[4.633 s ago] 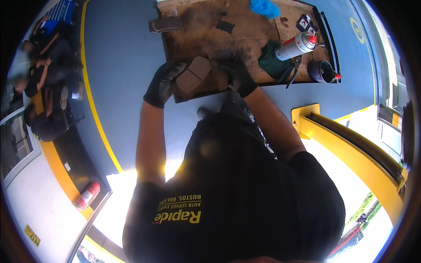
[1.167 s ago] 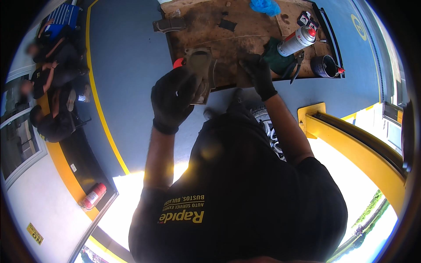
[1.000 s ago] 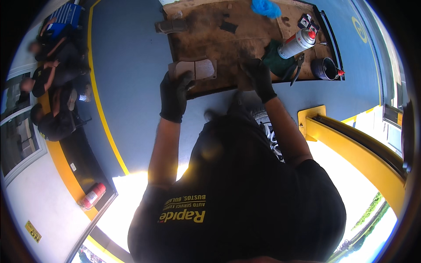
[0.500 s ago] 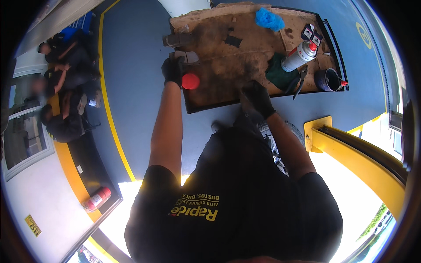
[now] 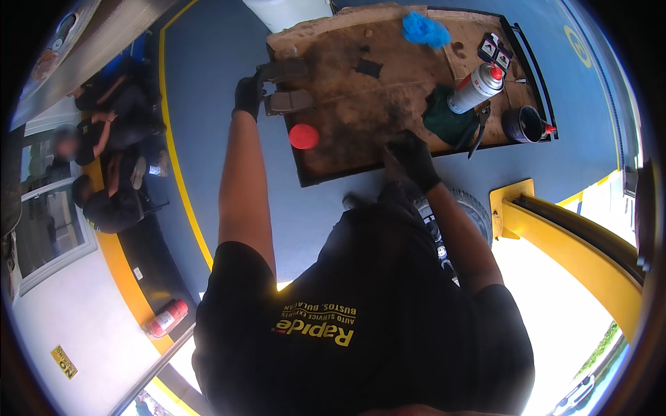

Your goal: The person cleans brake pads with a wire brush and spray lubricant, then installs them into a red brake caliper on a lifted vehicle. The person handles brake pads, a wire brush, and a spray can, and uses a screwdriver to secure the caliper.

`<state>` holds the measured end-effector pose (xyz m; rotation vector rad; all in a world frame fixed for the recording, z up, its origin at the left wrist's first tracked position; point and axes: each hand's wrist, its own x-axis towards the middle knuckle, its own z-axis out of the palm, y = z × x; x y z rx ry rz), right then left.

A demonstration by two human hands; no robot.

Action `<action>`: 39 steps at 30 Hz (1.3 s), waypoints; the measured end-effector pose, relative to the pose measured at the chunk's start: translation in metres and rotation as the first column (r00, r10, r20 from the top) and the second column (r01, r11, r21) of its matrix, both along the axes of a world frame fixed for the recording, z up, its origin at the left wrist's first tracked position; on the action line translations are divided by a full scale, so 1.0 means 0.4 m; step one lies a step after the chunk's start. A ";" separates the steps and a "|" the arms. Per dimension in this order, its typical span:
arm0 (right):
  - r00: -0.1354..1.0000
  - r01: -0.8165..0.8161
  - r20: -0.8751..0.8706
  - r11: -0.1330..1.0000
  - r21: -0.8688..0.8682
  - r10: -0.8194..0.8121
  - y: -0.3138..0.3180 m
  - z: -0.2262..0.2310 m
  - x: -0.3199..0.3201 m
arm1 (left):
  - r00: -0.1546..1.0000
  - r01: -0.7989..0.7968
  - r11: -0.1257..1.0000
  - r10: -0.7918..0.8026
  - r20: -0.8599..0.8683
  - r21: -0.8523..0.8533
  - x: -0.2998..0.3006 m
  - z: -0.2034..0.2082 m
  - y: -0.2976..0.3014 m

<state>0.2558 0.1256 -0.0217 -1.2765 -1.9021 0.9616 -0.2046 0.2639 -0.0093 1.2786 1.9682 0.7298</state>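
Observation:
My left hand (image 5: 248, 96), in a black glove, is at the left end of the far brake pad (image 5: 284, 69), its fingers closed on the pad's edge. A second brake pad (image 5: 290, 102) lies just nearer, grey face up, at the left edge of the cardboard-lined workbench (image 5: 347, 104). A round red cap (image 5: 303, 136) sits nearer still. My right hand (image 5: 411, 154), also black-gloved, is closed at the bench's front edge. What its fingers hold, if anything, is hidden.
To the right are a spray can (image 5: 476, 89), a dark green cloth (image 5: 444, 118), pliers (image 5: 480, 129), a dark cup (image 5: 524, 125) and small boxes (image 5: 494, 52). A blue plastic bag (image 5: 426, 30) lies farther back. A yellow lift arm (image 5: 555, 232) and a wheel (image 5: 461, 215) stand nearby. Several people sit at left.
My left hand has moved from the nearer brake pad outward to the far one. The nearer pad has shifted slightly left. My right hand stays closed in about the same place.

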 end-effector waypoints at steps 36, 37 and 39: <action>0.898 0.076 -0.379 0.927 -0.368 -0.224 -0.041 0.207 -0.073 | 0.417 -0.290 0.950 0.019 0.909 0.113 0.515 0.086 -0.424; 0.886 0.076 -0.384 0.899 -0.432 -0.259 -0.042 0.216 -0.078 | 0.509 -0.256 0.950 -0.026 0.860 0.180 0.524 0.087 -0.428; 0.869 0.022 -0.434 0.895 -0.445 -0.237 -0.045 0.252 -0.082 | 0.557 -0.212 0.951 -0.072 0.827 0.226 0.547 0.109 -0.436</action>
